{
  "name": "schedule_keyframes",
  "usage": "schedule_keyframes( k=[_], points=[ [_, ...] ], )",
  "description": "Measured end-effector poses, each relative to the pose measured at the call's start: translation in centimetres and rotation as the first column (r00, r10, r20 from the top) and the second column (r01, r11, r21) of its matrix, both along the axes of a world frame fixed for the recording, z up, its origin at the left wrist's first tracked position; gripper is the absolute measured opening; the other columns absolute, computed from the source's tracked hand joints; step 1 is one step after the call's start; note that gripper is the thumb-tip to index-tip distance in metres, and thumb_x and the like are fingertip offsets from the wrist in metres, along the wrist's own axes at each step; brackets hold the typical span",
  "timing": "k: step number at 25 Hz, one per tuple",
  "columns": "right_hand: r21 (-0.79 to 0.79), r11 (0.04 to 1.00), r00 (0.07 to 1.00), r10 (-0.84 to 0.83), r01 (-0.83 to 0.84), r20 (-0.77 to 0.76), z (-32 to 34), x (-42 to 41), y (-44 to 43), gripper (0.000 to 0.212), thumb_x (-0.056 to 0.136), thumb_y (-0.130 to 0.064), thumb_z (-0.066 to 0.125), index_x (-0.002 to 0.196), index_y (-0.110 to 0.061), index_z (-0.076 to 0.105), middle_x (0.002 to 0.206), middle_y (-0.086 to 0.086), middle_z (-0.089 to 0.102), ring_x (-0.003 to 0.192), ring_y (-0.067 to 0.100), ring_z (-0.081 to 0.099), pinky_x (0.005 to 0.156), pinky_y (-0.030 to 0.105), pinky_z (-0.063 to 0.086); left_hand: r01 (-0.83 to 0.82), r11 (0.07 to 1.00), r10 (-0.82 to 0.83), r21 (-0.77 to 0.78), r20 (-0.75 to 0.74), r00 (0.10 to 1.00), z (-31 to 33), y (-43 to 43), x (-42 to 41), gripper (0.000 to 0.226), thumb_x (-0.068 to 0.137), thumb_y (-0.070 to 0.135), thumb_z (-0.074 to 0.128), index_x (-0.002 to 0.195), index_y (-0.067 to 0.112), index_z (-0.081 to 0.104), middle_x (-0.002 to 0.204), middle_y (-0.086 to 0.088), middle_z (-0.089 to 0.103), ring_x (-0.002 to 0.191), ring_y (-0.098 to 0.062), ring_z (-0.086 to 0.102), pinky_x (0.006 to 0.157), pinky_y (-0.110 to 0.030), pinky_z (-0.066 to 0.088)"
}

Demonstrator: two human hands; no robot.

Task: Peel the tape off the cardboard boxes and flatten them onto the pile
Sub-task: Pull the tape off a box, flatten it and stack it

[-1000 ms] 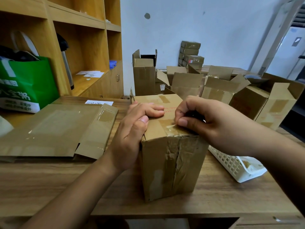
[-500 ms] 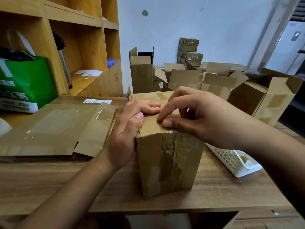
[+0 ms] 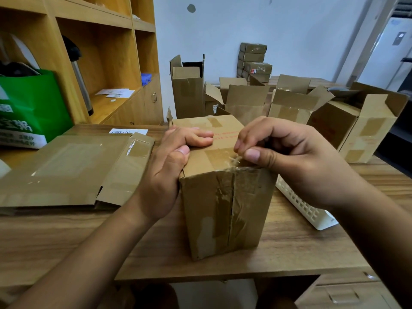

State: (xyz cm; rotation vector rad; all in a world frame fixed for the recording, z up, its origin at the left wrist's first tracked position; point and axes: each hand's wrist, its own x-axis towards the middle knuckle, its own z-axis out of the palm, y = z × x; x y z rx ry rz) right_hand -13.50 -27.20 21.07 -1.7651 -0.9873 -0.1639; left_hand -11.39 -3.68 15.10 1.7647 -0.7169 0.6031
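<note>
A cardboard box [image 3: 223, 208] stands upright near the front edge of the wooden table [image 3: 289, 253], just right of the pile of flattened cardboard [image 3: 66, 170]; the left hand [image 3: 167, 175] grips its top left corner, fingers laid over the top face and thumb pressed at the near edge. The right hand [image 3: 289, 161] is curled, thumb and fingertips pinching a crinkled strip of clear tape [image 3: 235, 162] lifted at the box's near top edge; a white basket [image 3: 307, 210] lies on the table beyond the right wrist; several opened boxes [image 3: 289, 103] stand farther back.
</note>
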Motion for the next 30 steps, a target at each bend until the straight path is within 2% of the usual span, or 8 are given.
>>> schedule_keyframes(
  k=[4, 7, 11, 14, 16, 19, 25, 30],
  points=[
    [0.094, 0.994, 0.998, 0.053, -0.048, -0.046, -0.4, -0.2, -0.3, 0.007, 0.091, -0.015, 0.065, 0.096, -0.011, 0.068, 0.101, 0.006, 0.067, 0.098, 0.024, 0.063, 0.086, 0.031, 0.051, 0.012, 1.000, -0.012, 0.014, 0.000, 1.000, 0.1, -0.1, -0.1, 0.048, 0.090, 0.026, 0.030, 0.109, 0.004, 0.068, 0.125, -0.002, 0.067, 0.127, -0.026, 0.054, 0.110, -0.047, 0.037],
    [-0.068, 0.995, 0.995, -0.070, 0.075, 0.072, 0.3, -0.6, -0.5, 0.014, 0.093, -0.022, 0.068, 0.104, -0.014, 0.068, 0.101, 0.003, 0.068, 0.098, 0.022, 0.065, 0.086, 0.034, 0.054, 0.031, 0.999, -0.028, 0.041, -0.051, 0.998, 0.7, 0.1, -0.2, 0.045, 0.090, 0.025, 0.033, 0.110, 0.005, 0.068, 0.125, -0.002, 0.067, 0.128, -0.024, 0.053, 0.109, -0.041, 0.039],
    [-0.316, 0.906, 0.938, -0.191, 0.282, 0.290, 0.8, -1.4, -0.1, 0.046, 0.093, -0.040, 0.068, 0.135, -0.029, 0.056, 0.111, -0.007, 0.059, 0.110, 0.018, 0.059, 0.094, 0.026, 0.049, 0.077, 0.982, -0.065, 0.174, -0.076, 0.995, 2.7, 0.7, -1.0, 0.041, 0.090, 0.002, 0.037, 0.111, 0.012, 0.071, 0.128, 0.004, 0.066, 0.135, -0.013, 0.049, 0.117, -0.036, 0.033],
    [-0.362, 0.834, 0.877, -0.265, 0.417, 0.401, 0.7, -1.5, 0.1, 0.036, 0.090, -0.046, 0.063, 0.123, -0.033, 0.066, 0.117, -0.012, 0.057, 0.114, 0.008, 0.056, 0.097, 0.028, 0.048, 0.121, 0.940, -0.105, 0.320, -0.065, 0.992, 3.8, 0.8, -1.5, 0.052, 0.088, -0.003, 0.035, 0.116, 0.023, 0.072, 0.132, 0.013, 0.065, 0.138, 0.000, 0.044, 0.121, -0.024, 0.020],
    [-0.318, 0.834, 0.851, -0.294, 0.450, 0.435, 0.6, -1.5, 0.0, 0.026, 0.090, -0.042, 0.064, 0.108, -0.027, 0.075, 0.111, -0.012, 0.065, 0.108, 0.005, 0.062, 0.092, 0.028, 0.052, 0.149, 0.936, -0.127, 0.319, -0.088, 0.988, 3.8, 0.7, -1.5, 0.054, 0.088, -0.003, 0.035, 0.117, 0.023, 0.072, 0.131, 0.014, 0.066, 0.134, 0.002, 0.049, 0.119, -0.021, 0.024],
    [-0.222, 0.873, 0.839, -0.303, 0.435, 0.452, 0.1, -1.3, -0.3, 0.016, 0.095, -0.027, 0.067, 0.099, -0.017, 0.079, 0.102, -0.008, 0.072, 0.101, 0.005, 0.068, 0.087, 0.029, 0.055, 0.128, 0.955, -0.106, 0.267, -0.095, 0.990, 3.4, 0.6, -1.5, 0.048, 0.089, -0.003, 0.037, 0.114, 0.015, 0.073, 0.127, 0.009, 0.069, 0.130, -0.004, 0.055, 0.113, -0.026, 0.038],
    [0.010, 0.921, 0.825, -0.353, 0.389, 0.442, -3.3, -2.0, -0.6, 0.011, 0.092, -0.005, 0.068, 0.100, -0.004, 0.076, 0.104, 0.005, 0.073, 0.112, 0.015, 0.068, 0.099, 0.042, 0.053, 0.144, 0.964, -0.118, 0.223, -0.125, 0.985, 3.1, 0.7, -1.5, 0.044, 0.088, -0.003, 0.037, 0.108, 0.009, 0.074, 0.122, 0.005, 0.072, 0.128, -0.008, 0.058, 0.112, -0.031, 0.042],
    [0.131, 0.877, 0.765, -0.469, 0.462, 0.441, -7.4, -4.8, -2.1, 0.010, 0.089, 0.001, 0.066, 0.095, -0.002, 0.074, 0.103, 0.007, 0.071, 0.114, 0.020, 0.067, 0.097, 0.038, 0.053, 0.153, 0.966, -0.130, 0.209, -0.121, 0.984, 3.0, 1.0, -1.5, 0.044, 0.088, -0.004, 0.035, 0.108, 0.006, 0.073, 0.122, 0.004, 0.072, 0.128, -0.009, 0.059, 0.111, -0.029, 0.042]
  ],
)
